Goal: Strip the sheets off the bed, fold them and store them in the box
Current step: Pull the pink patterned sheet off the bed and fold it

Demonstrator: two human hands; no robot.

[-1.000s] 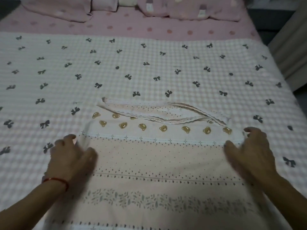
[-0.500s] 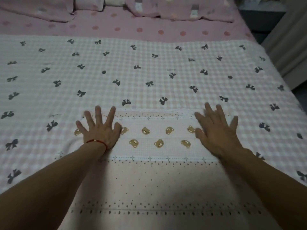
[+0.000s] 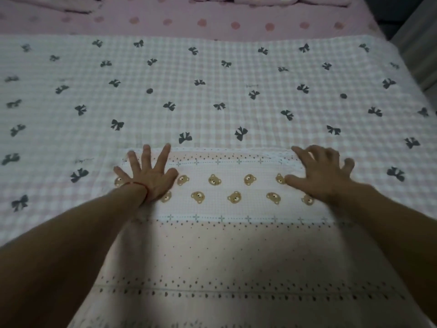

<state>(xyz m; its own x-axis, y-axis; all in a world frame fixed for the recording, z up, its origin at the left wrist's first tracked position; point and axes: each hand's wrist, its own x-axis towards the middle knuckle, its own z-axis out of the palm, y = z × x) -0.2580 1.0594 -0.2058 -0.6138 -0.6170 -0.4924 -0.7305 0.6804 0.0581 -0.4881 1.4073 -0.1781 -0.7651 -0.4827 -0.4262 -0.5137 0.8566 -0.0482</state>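
A folded pale pink sheet [image 3: 231, 252] with rows of small brown bears and dotted bands lies flat on the bed in front of me. My left hand [image 3: 147, 175], a red string at its wrist, presses flat on the sheet's far left corner with fingers spread. My right hand [image 3: 319, 175] rests on the far right corner, its fingers spread and slightly bent. Under the folded sheet lies a white and pink checked cover [image 3: 212, 91] printed with dark bows.
Beyond the checked cover a pink polka-dot sheet [image 3: 212, 21] covers the head of the bed, with pink pillows [image 3: 272, 0] at the top edge. The bed's right edge drops off beside a grey surface [image 3: 418, 43].
The far flap of the pink sheet has been laid flat. Both hands moved forward from its sides onto the far corners and spread out; my view has shifted slightly closer.
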